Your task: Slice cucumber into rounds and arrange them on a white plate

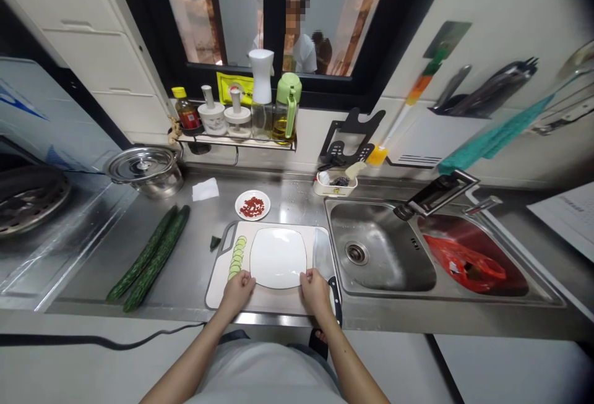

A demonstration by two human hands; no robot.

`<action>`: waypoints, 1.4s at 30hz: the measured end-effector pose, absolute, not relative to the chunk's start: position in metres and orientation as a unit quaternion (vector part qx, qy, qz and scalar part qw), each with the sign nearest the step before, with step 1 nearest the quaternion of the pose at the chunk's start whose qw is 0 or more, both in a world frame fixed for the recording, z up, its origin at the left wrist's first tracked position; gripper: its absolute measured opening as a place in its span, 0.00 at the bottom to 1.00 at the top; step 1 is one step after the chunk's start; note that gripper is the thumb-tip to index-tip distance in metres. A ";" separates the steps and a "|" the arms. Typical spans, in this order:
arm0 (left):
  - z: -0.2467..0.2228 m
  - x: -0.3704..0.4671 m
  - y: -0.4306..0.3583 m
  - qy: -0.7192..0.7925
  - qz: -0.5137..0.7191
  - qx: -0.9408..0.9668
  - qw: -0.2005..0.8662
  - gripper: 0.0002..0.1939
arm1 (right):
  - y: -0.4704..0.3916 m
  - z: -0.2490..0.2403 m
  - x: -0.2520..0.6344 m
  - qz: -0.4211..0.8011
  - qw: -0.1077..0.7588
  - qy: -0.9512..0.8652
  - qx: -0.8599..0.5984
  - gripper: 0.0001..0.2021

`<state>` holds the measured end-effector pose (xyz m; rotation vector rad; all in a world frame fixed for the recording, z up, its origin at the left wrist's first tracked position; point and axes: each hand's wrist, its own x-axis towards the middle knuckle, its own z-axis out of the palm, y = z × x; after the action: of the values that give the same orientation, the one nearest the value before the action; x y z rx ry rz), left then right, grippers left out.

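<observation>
A white, rounded-square plate (278,258) lies over the middle of the cutting board (273,306). My left hand (239,292) pinches its near left corner, and my right hand (316,291) pinches the near right corner. Left of the plate, thin cucumber slices (237,258) overlap in a row on the board. A kitchen knife (323,249) rests along the board's right side, its black handle pointing toward me and partly behind my right hand. Beyond the board stands a small white dish (240,205) of chopped red bits. A cucumber end piece (215,242) sits just left of the board.
Two whole cucumbers (155,258) lie on the steel counter at left, near a lidded pot (151,172). On the right is a double sink (385,249) with a red plastic bag (464,265) in its far basin. A seasoning rack (241,140) hangs below the window.
</observation>
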<state>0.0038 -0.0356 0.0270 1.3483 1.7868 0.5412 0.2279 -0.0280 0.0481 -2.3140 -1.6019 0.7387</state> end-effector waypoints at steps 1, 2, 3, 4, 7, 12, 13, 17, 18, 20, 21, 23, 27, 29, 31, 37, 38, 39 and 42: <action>0.030 0.004 -0.036 0.708 0.214 0.534 0.409 0.09 | -0.028 0.049 0.228 0.252 0.109 -0.548 -0.790 0.10; 0.032 0.003 -0.037 0.708 0.213 0.534 0.410 0.10 | -0.028 0.050 0.228 0.252 0.102 -0.550 -0.789 0.10; 0.035 0.001 -0.038 0.708 0.211 0.535 0.409 0.11 | -0.028 0.052 0.228 0.250 0.095 -0.554 -0.788 0.10; 0.037 -0.002 -0.040 0.710 0.208 0.536 0.405 0.13 | -0.028 0.054 0.228 0.246 0.088 -0.560 -0.786 0.11; 0.040 -0.018 -0.045 0.729 0.205 0.540 0.367 0.16 | -0.029 0.061 0.231 0.224 0.069 -0.577 -0.782 0.14; 0.035 -0.049 -0.052 0.782 0.167 0.528 0.286 0.12 | -0.031 0.072 0.238 0.212 0.082 -0.583 -0.780 0.17; 0.033 -0.053 -0.052 0.788 0.161 0.528 0.272 0.12 | -0.031 0.072 0.239 0.215 0.092 -0.583 -0.778 0.17; 0.031 -0.052 -0.051 0.796 0.148 0.539 0.231 0.14 | -0.033 0.064 0.239 0.224 0.129 -0.593 -0.763 0.17; 0.031 -0.050 -0.050 0.798 0.144 0.540 0.224 0.15 | -0.034 0.061 0.238 0.223 0.136 -0.597 -0.758 0.17; 0.032 -0.046 -0.049 0.803 0.135 0.540 0.214 0.14 | -0.035 0.056 0.236 0.221 0.150 -0.604 -0.751 0.17; 0.032 -0.044 -0.048 0.804 0.133 0.540 0.210 0.14 | -0.036 0.054 0.236 0.221 0.157 -0.606 -0.748 0.18; 0.032 -0.042 -0.048 0.805 0.136 0.539 0.207 0.12 | -0.038 0.053 0.235 0.225 0.167 -0.608 -0.743 0.18; 0.030 -0.042 -0.051 0.798 0.186 0.531 0.218 0.08 | -0.041 0.055 0.235 0.234 0.170 -0.606 -0.741 0.19; 0.028 -0.042 -0.052 0.791 0.223 0.517 0.239 0.07 | -0.042 0.057 0.236 0.233 0.170 -0.602 -0.744 0.19; 0.030 -0.042 -0.052 0.783 0.264 0.491 0.275 0.08 | -0.042 0.061 0.235 0.235 0.172 -0.599 -0.746 0.19; 0.067 -0.034 -0.040 0.682 0.407 0.461 0.396 0.14 | -0.037 0.088 0.222 0.266 0.226 -0.640 -0.684 0.16; 0.078 -0.031 -0.038 0.671 0.411 0.471 0.398 0.13 | -0.035 0.096 0.218 0.274 0.244 -0.661 -0.654 0.16; 0.089 -0.028 -0.035 0.658 0.409 0.489 0.401 0.12 | -0.033 0.106 0.213 0.267 0.269 -0.683 -0.624 0.16; 0.118 -0.017 -0.030 0.630 0.400 0.533 0.400 0.10 | -0.025 0.133 0.197 0.226 0.329 -0.754 -0.522 0.12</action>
<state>-0.0165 -0.0295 0.1176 1.3473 1.5929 1.0119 0.1967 -0.0251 0.1333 -1.3658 -1.9729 0.5901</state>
